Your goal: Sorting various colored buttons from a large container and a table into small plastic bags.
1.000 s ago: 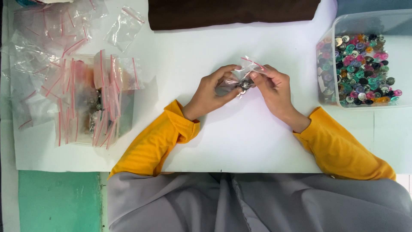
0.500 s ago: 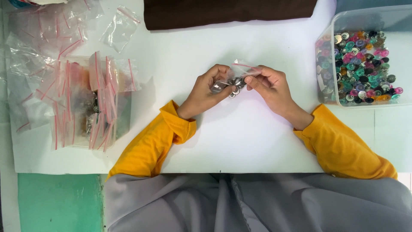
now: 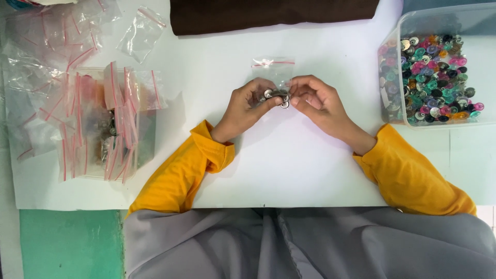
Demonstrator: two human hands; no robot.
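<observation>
- On the far left we see a heap of clear bags (image 3: 51, 46) with red strips on the white table (image 3: 289, 170).
- Just next to them is a clear box (image 3: 111, 129) with more bags standing in it.
- One loose bag (image 3: 140, 32) lies above the box, near a brown cloth (image 3: 274, 13) at the top edge.
- Our left hand (image 3: 247, 108) is in the middle of the table. Its fingers are curled in and pinch a few small silver buttons (image 3: 276, 96).
- A small bag (image 3: 274, 70) sticks up right above the buttons, between both hands. It touches the fingertips.
- Our right hand (image 3: 316, 101) is just beside the left one. Its fingers are bent in too and pinch the bag's lower edge by the buttons. We cannot tell if the buttons are inside the bag.
- Both sleeves (image 3: 413, 175) are yellow.
- On the far right is a clear tub (image 3: 408, 23) full of buttons in many colours, well apart from the hands.
</observation>
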